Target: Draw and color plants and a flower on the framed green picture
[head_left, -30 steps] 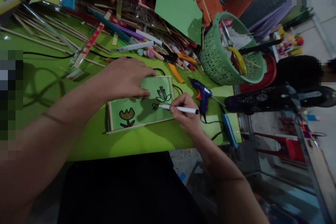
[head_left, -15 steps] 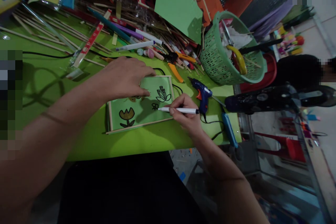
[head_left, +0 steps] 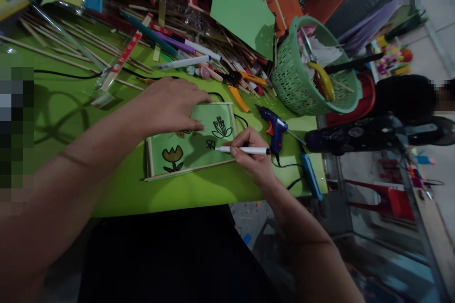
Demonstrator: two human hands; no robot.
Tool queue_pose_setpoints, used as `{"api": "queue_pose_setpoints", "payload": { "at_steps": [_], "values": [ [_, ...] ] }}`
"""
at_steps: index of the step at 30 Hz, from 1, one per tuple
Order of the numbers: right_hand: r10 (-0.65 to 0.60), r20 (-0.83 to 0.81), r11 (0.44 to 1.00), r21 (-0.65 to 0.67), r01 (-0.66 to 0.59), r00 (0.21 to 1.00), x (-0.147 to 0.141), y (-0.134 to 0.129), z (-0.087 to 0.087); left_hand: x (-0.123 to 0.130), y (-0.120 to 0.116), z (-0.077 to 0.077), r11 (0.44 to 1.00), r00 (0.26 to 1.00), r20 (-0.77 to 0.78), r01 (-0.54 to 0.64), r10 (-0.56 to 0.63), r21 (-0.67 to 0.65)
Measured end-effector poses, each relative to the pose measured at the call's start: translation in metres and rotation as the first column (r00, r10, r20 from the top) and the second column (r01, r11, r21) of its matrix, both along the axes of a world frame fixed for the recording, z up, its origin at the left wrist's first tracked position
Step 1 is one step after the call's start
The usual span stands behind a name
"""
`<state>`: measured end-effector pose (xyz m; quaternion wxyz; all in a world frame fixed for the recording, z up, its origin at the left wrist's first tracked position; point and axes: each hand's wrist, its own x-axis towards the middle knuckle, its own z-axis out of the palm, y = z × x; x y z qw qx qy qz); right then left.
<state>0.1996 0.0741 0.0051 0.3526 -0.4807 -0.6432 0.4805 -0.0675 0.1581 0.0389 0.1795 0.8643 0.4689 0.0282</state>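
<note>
A green card [head_left: 199,154] edged with thin wooden sticks lies on the green table. On it are a yellow tulip [head_left: 173,154] outlined in black, a black-lined flower cluster [head_left: 222,128] and a small looped outline [head_left: 211,144]. My right hand [head_left: 251,154] pinches a white marker pen [head_left: 245,150], its tip touching the card by the small outline. Across the card's upper left lies my left hand [head_left: 174,106], thumb stretched over the surface and fingers at the top edge. It partly covers another yellowish drawing.
A blue glue gun [head_left: 273,125] rests right of the card, with a blue cutter-like tool [head_left: 311,176] at the table's edge. Behind are orange-handled pliers [head_left: 237,97], pens, many wooden sticks [head_left: 64,40], a green sheet [head_left: 241,9] and a filled green basket [head_left: 295,71].
The marker tip has shifted slightly down and right, and the small outline seems to have gained a bit of line. My left hand stays in place.
</note>
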Motion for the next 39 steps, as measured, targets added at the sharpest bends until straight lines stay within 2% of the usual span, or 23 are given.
{"api": "queue_pose_setpoints", "payload": {
  "at_steps": [5, 23, 32, 39],
  "values": [
    [0.005, 0.003, 1.000, 0.001, -0.005, 1.000, -0.002, 0.000, 0.003, 0.001, 0.004, -0.006, 1.000, 1.000, 0.000, -0.024, 0.024, 0.001],
    [0.006, 0.087, 1.000, 0.012, -0.007, 0.996, -0.003, 0.000, 0.005, 0.001, 0.000, 0.000, 1.000, 1.000, 0.005, 0.003, -0.003, 0.001],
    [0.051, 0.055, 0.999, -0.008, -0.051, 0.997, -0.005, -0.001, 0.008, 0.000, 0.006, -0.010, 1.000, 0.999, 0.042, -0.018, 0.018, 0.004],
    [0.060, 0.064, 0.998, 0.032, -0.062, 0.996, -0.007, 0.000, 0.007, 0.002, 0.004, -0.004, 1.000, 1.000, 0.011, -0.014, 0.014, -0.006]
  ]
}}
